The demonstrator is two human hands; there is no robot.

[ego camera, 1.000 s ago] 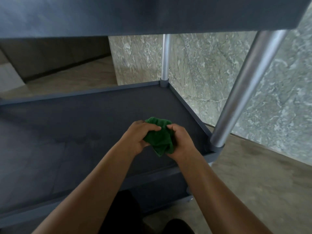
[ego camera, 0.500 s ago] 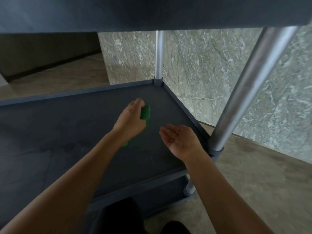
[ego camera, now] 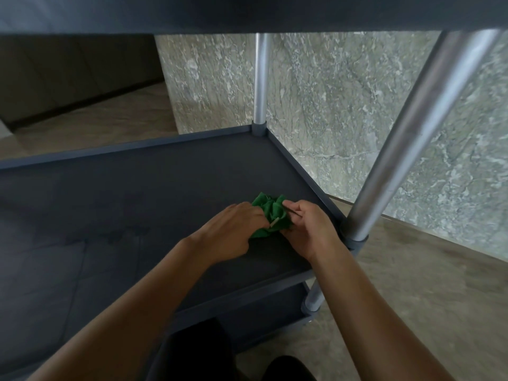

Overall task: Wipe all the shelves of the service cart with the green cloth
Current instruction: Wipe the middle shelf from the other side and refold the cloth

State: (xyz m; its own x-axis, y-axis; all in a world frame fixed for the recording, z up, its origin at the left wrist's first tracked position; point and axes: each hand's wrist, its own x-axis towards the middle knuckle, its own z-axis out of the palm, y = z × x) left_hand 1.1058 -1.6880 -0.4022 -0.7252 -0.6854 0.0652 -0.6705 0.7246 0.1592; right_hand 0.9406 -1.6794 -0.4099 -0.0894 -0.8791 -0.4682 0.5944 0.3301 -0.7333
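The green cloth [ego camera: 270, 215] is bunched up between both hands over the right part of the cart's dark grey middle shelf [ego camera: 137, 204]. My left hand [ego camera: 233, 232] grips its left side with curled fingers. My right hand [ego camera: 305, 229] pinches its right side between thumb and fingers. The top shelf [ego camera: 247, 12] spans the upper edge of the view. A corner of the bottom shelf [ego camera: 264, 320] shows below the middle shelf's front rim.
Silver posts stand at the near right corner [ego camera: 417, 133] and the far right corner [ego camera: 259, 78] of the cart. A grey marble wall [ego camera: 343, 105] lies behind and to the right. Beige stone floor [ego camera: 412, 298] runs along the right side.
Half a second ago my left hand held the cloth alone and my right hand lay open, palm up. Now both hands have come together on the bunched cloth, nearer the right rim.
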